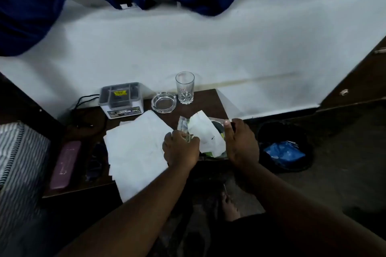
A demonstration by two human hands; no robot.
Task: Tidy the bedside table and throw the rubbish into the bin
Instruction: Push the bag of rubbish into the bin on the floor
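Note:
A dark wooden bedside table (206, 100) stands against a white wall. White paper sheets (135, 148) cover its middle. At the table's right front edge lies a clear plastic bag (208, 137) holding crumpled white paper and green-black scraps. My left hand (180, 149) is closed on the bag's left edge. My right hand (242, 142) grips its right side, thumb up. A black bin (269, 131) with blue wrapping inside (284, 152) sits on the floor to the right of the table.
At the table's back stand a drinking glass (185, 87), a glass ashtray (164, 102) and a grey-white box (121, 99) with a black cable. A maroon case (64, 165) lies at the left, beside striped bedding (18, 162). Blue curtains (31, 6) hang above.

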